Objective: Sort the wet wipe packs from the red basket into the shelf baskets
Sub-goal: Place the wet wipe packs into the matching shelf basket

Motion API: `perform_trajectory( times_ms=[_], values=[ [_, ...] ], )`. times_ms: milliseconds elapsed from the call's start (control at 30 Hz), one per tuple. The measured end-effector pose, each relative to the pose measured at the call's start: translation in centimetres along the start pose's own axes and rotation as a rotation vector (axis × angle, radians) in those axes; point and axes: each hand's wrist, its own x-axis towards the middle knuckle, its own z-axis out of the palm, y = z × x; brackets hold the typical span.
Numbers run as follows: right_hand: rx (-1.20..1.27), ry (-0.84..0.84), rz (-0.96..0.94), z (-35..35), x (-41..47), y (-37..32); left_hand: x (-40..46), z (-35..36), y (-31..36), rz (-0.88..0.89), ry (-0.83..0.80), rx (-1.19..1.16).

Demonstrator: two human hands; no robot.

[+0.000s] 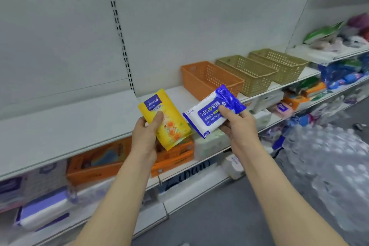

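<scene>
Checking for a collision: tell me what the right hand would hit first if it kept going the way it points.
Probably the orange basket: the right hand with its blue wipe pack points up towards its front, though depth is unclear.

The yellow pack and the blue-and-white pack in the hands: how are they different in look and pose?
The yellow pack shows orange flowers; the blue-and-white pack shows "75%" and "Alcohol Wipes". The yellow pack stands nearly upright in the left hand; the blue-and-white pack lies more sideways in the right hand. The yellow pack looks narrower, the blue-and-white pack wider. Both are soft flat packs, each held under a thumb.
</scene>
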Motion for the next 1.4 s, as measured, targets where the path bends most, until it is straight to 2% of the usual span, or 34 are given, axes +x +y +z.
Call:
perform_trajectory(
  times_ms=[133, 333, 467, 600, 733, 933, 1100, 1300, 1400],
  values=[
    [-0.039, 0.045, -0.074, -1.1, 7.6, -2.3, 6.0, 6.3, -0.9, 0.045, -0.022, -0.011],
    [-0.074, 0.099, -0.051, -1.9, 19.5, -6.5, 15.2, 15.9, 0.3, 0.05, -0.051, -0.046],
    [-0.061, 0.07, -0.059, -2.1, 26.3, -9.3, 20.1, 21.4, 1.0, 0.017, -0.074, -0.052],
    [-0.147, 0.02, -0.052, -3.7, 32.6, -10.4, 23.7, 25.0, 0.0, 0.008, -0.055, -0.056],
    [-0.166, 0.022, 0.001, -5.8, 39.8, -11.1, 26.8, 28.5, -1.3, 0.032, 0.004, -0.071],
    [-0.272, -0.102, 0.017, -8.9, 50.6, -11.2, 30.6, 33.2, -3.5, 0.099, 0.182, -0.12],
    [-0.497, -0.128, 0.056, -11.1, 57.8, -10.2, 32.1, 36.5, -5.3, 0.071, 0.284, -0.218],
    [-0.958, -0.371, 0.078, -11.4, 62.0, -6.2, 33.4, 37.6, -7.4, 0.045, 0.422, -0.246],
    [-1.047, -0.419, 0.055, -10.5, 62.5, -4.9, 34.1, 37.5, -7.6, 0.047, 0.437, -0.252]
  ],
)
